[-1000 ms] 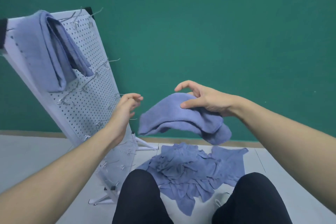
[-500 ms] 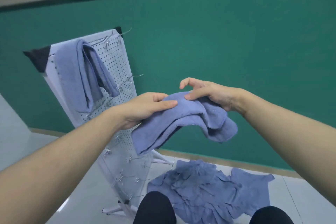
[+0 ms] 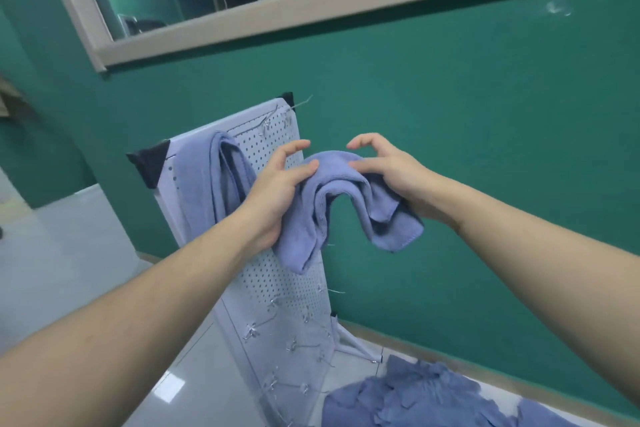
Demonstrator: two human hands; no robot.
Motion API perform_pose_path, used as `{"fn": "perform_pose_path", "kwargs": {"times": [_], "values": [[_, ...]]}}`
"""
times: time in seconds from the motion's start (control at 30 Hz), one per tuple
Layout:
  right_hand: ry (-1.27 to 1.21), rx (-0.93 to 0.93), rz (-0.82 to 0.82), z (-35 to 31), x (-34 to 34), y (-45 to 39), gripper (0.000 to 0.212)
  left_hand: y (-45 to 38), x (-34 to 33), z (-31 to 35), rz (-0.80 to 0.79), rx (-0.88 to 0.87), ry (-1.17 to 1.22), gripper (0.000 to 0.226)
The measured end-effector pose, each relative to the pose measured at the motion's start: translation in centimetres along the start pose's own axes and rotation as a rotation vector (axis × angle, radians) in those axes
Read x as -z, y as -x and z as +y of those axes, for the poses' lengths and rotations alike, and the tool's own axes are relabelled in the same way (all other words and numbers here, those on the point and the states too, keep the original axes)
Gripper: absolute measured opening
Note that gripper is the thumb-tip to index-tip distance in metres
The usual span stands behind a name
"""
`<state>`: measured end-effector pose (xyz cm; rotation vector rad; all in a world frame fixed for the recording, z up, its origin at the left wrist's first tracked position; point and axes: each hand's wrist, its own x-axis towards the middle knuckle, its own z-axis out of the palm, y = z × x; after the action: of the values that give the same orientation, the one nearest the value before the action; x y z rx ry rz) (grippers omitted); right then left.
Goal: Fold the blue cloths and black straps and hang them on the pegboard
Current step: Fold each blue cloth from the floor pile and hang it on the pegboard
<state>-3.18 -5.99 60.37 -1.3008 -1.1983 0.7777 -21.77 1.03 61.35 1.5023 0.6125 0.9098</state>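
Note:
A folded blue cloth (image 3: 341, 204) hangs in an arch between my two hands, in front of the white pegboard (image 3: 277, 281). My left hand (image 3: 277, 187) grips its left half, thumb on top. My right hand (image 3: 391, 173) holds the right half, thumb pressed on the fold and index finger lifted. Another folded blue cloth (image 3: 218, 184) hangs over the pegboard's top left. A heap of loose blue cloths (image 3: 415, 399) lies on the floor at the lower right. No black straps are visible.
The pegboard leans on a white stand (image 3: 353, 343) and carries several metal hooks (image 3: 273, 305). A green wall (image 3: 485, 114) stands close behind, with a framed window (image 3: 242, 3) above. Pale floor tiles (image 3: 69, 253) stretch to the left.
My left hand went from empty to gripping the cloth. Both hands have lifted the cloth up in front of the pegboard, and my view has tilted upward.

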Motion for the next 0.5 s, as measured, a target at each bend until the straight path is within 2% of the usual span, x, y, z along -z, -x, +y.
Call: {"fn": "perform_pose_path", "kwargs": {"times": [0.2, 0.33, 0.5], "values": [[-0.363, 0.04, 0.025, -2.9, -2.9, -6.2, 0.023, -2.9, -0.2, 2.0, 0.244, -0.107, 0.073, 0.035], [-0.432, 0.055, -0.008, -4.2, -4.8, -9.6, 0.015, -4.4, -0.4, 2.4, 0.447, -0.255, -0.007, 0.03], [-0.454, 0.077, 0.006, -5.4, -6.4, -12.8, 0.012, -7.2, 0.4, 2.9, 0.642, -0.351, -0.014, 0.039]]}}
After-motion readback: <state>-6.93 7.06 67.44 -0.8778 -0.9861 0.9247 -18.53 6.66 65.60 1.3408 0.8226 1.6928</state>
